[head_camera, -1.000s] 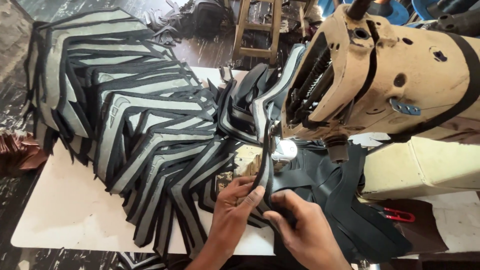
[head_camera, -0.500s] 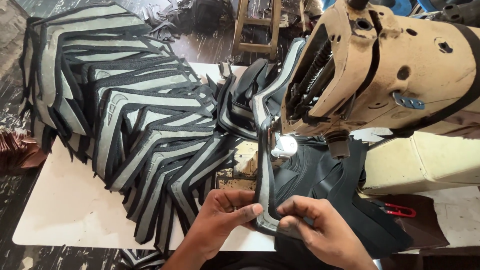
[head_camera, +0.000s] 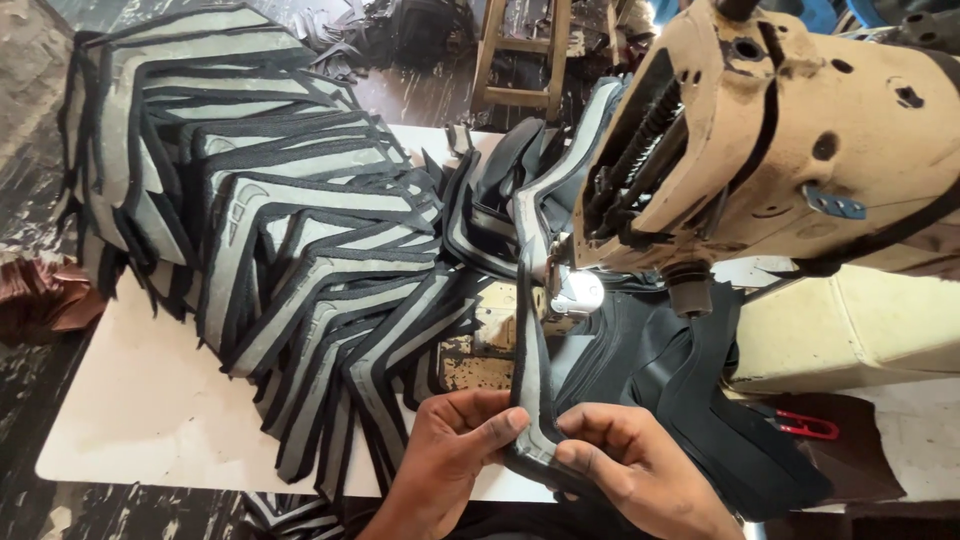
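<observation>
My left hand (head_camera: 455, 440) and my right hand (head_camera: 630, 470) both pinch the near end of a curved grey and black shoe-upper piece (head_camera: 533, 370). The piece stands on edge and runs from my fingers up to the needle area of a worn beige sewing machine (head_camera: 790, 130). Its shiny presser foot (head_camera: 575, 293) sits right beside the strip. My thumbs meet at the bend of the piece near the table's front edge.
A large fanned stack of similar grey and black pieces (head_camera: 270, 230) covers the left of the white table (head_camera: 140, 410). Black pieces (head_camera: 690, 390) lie under the machine at right, with red-handled snips (head_camera: 805, 427) beside them. A wooden stool (head_camera: 520, 50) stands behind.
The view has shifted a little and both hands have drawn slightly toward me, pulling the strip's near end along. My fingers have closed tighter around its bend.
</observation>
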